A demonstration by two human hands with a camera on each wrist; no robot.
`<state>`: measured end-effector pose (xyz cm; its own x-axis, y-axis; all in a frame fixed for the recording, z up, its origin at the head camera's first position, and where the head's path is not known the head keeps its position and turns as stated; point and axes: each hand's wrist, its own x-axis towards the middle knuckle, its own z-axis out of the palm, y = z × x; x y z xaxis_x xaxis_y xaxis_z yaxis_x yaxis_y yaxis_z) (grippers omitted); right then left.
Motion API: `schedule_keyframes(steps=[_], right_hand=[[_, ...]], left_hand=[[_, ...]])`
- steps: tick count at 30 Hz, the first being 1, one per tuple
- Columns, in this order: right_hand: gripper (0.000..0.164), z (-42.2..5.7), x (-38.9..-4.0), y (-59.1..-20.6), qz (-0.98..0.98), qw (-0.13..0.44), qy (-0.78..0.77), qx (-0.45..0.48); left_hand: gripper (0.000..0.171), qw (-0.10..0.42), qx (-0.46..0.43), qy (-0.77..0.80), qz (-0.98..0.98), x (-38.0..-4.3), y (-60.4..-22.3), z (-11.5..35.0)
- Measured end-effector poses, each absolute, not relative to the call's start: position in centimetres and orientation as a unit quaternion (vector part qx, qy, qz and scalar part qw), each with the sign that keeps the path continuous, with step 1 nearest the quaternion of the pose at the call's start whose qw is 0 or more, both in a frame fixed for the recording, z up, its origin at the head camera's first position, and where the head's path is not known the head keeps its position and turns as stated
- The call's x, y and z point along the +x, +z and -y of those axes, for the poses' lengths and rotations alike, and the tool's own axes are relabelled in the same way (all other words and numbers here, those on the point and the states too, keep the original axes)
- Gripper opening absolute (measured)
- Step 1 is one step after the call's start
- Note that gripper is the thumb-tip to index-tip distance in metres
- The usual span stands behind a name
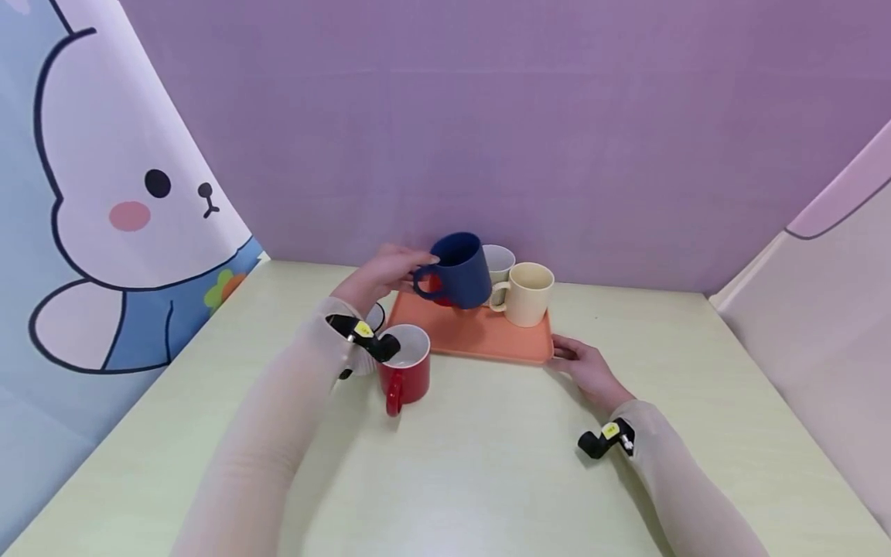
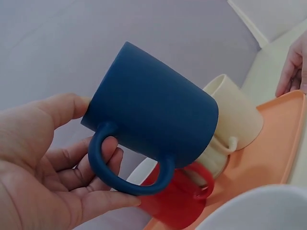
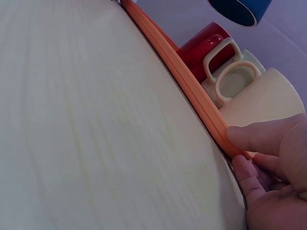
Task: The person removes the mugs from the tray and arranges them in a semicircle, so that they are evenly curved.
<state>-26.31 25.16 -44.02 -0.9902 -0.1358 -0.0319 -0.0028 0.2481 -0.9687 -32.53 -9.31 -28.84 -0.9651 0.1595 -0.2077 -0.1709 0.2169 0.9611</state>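
My left hand [image 1: 386, 275] holds a dark blue mug [image 1: 472, 277] above the orange tray [image 1: 480, 342]. In the left wrist view the mug tilts; the thumb is at its rim and fingers pass through and under the handle. On the tray stand a cream mug [image 1: 532, 298], an off-white mug [image 1: 498, 257] behind it, and a red mug [image 3: 204, 50] largely hidden by the blue one in the head view. At the tray's front right corner, my right hand [image 1: 588, 373] pinches the edge between thumb and fingers.
Left of the tray's front edge, a red mug [image 1: 412, 381] with a white inside stands on the pale table [image 1: 487, 464]. Beside it, a white mug [image 1: 363, 362] is partly hidden by my left wrist. A purple cloth backdrop [image 1: 487, 139] rises just behind the tray.
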Motion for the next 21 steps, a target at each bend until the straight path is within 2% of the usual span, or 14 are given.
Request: schedule_keyframes(steps=[14,21], right_hand=[[0.056,-24.9,-26.1,-43.7,-0.792,0.057,-0.606,-0.037],[0.056,-25.0,-26.0,-43.6,-0.792,0.059,-0.606,-0.039]], left_hand=[[0.037,0.103,-0.032,0.649,-0.753,-32.1,-28.4,13.7],[0.023,0.083,-0.036,0.687,-0.721,-31.7,-28.5,15.9]])
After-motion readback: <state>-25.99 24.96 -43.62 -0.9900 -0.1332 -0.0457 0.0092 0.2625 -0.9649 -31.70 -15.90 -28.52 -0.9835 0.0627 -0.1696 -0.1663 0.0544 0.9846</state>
